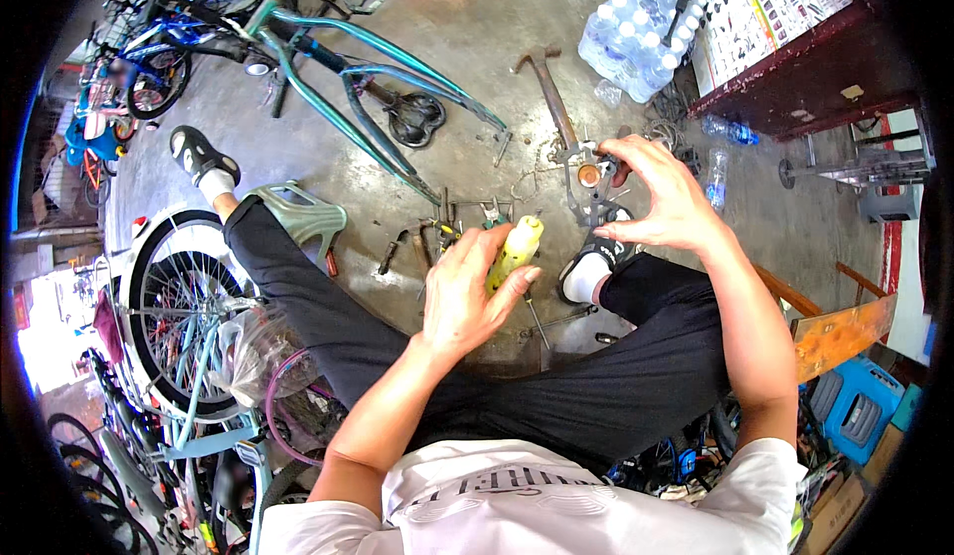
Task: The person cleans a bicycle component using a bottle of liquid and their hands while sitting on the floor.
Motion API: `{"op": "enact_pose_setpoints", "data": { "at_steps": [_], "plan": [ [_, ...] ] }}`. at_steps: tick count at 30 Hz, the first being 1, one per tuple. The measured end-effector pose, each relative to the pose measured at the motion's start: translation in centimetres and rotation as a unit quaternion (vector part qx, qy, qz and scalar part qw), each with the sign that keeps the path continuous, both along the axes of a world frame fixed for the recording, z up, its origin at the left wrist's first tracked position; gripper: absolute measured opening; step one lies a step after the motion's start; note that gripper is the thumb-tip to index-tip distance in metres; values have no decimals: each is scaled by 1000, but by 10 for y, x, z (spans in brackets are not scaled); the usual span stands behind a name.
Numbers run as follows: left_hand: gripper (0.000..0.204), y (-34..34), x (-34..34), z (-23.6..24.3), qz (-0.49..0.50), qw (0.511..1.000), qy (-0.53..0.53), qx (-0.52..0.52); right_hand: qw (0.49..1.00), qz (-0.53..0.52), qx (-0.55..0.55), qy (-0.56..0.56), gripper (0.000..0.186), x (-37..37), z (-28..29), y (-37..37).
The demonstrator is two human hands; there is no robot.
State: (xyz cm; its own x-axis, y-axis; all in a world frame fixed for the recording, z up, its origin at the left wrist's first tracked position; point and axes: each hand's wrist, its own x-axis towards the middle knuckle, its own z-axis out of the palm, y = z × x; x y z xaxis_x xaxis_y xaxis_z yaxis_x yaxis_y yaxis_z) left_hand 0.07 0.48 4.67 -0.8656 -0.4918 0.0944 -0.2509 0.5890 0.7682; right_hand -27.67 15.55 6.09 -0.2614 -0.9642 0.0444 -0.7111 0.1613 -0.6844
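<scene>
My left hand (465, 282) is wrapped round a yellow squeeze bottle (519, 244), its narrow tip pointing away from me. Over to the right, my right hand (668, 192) curves its fingers and thumb around a grey metal part (589, 175) with a round copper-coloured middle; its exact kind is unclear. A hammer (554, 98) lies just beyond that part. Between my feet, several hand tools (437, 237) are scattered on the floor, partly hidden by my left hand.
A teal bicycle frame (348, 78) with a black saddle (415, 118) lies ahead on the left. Beside my left leg are a green plastic stool (298, 215) and a bicycle wheel (149, 297). Wrapped water bottles (636, 33) stand far right, near a dark red cabinet (795, 78).
</scene>
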Motion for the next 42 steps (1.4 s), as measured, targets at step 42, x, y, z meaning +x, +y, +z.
{"op": "enact_pose_setpoints", "data": {
  "at_steps": [42],
  "plan": [
    [42, -40, -37, 62, -21, 986, 1, -166, 997, 50, -46, 33, 90, 9, 5, -2]
  ]
}}
